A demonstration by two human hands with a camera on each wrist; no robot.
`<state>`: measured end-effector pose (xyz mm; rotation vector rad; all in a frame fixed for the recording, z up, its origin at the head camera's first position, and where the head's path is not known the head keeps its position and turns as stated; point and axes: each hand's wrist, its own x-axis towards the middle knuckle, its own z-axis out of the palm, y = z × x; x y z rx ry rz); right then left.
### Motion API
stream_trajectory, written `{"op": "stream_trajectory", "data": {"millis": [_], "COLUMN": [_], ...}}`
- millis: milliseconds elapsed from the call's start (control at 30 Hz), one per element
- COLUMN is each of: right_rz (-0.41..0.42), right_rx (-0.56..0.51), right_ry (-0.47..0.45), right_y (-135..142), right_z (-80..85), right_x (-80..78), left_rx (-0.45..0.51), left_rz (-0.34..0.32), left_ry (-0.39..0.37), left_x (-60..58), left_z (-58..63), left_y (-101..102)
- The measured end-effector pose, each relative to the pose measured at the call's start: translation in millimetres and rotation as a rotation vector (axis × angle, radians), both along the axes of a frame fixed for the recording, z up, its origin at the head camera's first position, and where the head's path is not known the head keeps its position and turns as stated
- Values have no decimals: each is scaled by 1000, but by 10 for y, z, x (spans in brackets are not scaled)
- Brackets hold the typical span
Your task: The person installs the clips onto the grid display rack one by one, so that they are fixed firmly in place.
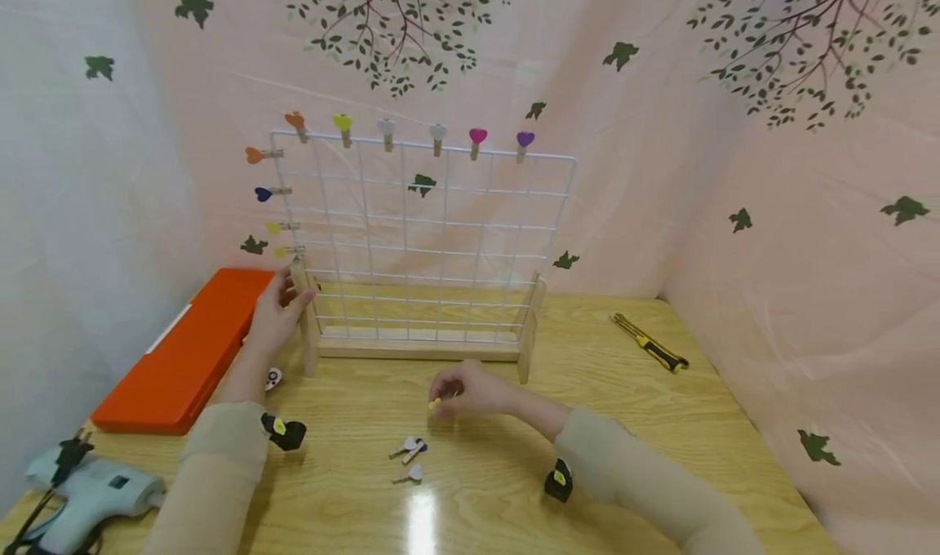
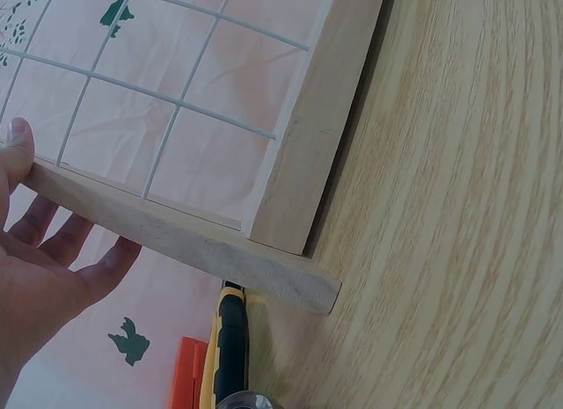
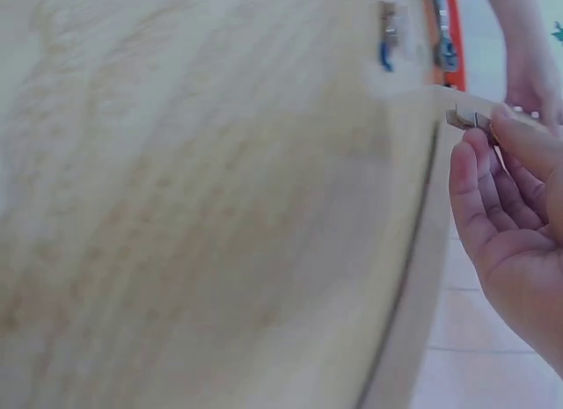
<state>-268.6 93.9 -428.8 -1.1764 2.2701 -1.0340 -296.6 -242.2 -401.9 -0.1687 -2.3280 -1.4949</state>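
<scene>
A white wire grid stands upright in a wooden stand (image 1: 419, 348), with small heart-topped clothespins clipped along its top and left edges, such as a pink one (image 1: 478, 137) and a dark blue one (image 1: 263, 194). My left hand (image 1: 277, 314) grips the stand's left post (image 2: 193, 242), thumb on one side and fingers on the other. Low in front of the stand, my right hand (image 1: 473, 388) pinches a small clothespin (image 3: 471, 119) between thumb and fingers; a bit of its yellow heart shows in the head view. Several loose clothespins (image 1: 414, 449) lie on the table nearby.
At the left lies an orange case (image 1: 191, 351), with a light-blue glue gun (image 1: 103, 486) and its black cord in front. A yellow-and-black hand tool (image 1: 654, 347) lies at the right. Printed fabric (image 1: 624, 212) hangs behind the table (image 1: 587, 392).
</scene>
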Motion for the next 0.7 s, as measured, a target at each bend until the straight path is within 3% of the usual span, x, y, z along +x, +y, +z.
{"op": "stream_trajectory", "data": {"millis": [133,300,533,700], "right_rz": [-44,-84,-104,-120], "right_rx": [-30,-37,-154,-227], "right_ry": [8,85,243,377], "right_y": [78,189,345,486], "right_z": [202,592,1289,1797], "right_x": [11,12,75,170], "left_rx": [10,11,24,20], "left_rz": [-1,-8,-12,-13], "left_ry": [5,-6,2,-2], "left_x": [-4,27,178,217], "left_z": [-14,27,209,236], "left_y": [-9,-4,96,115]}}
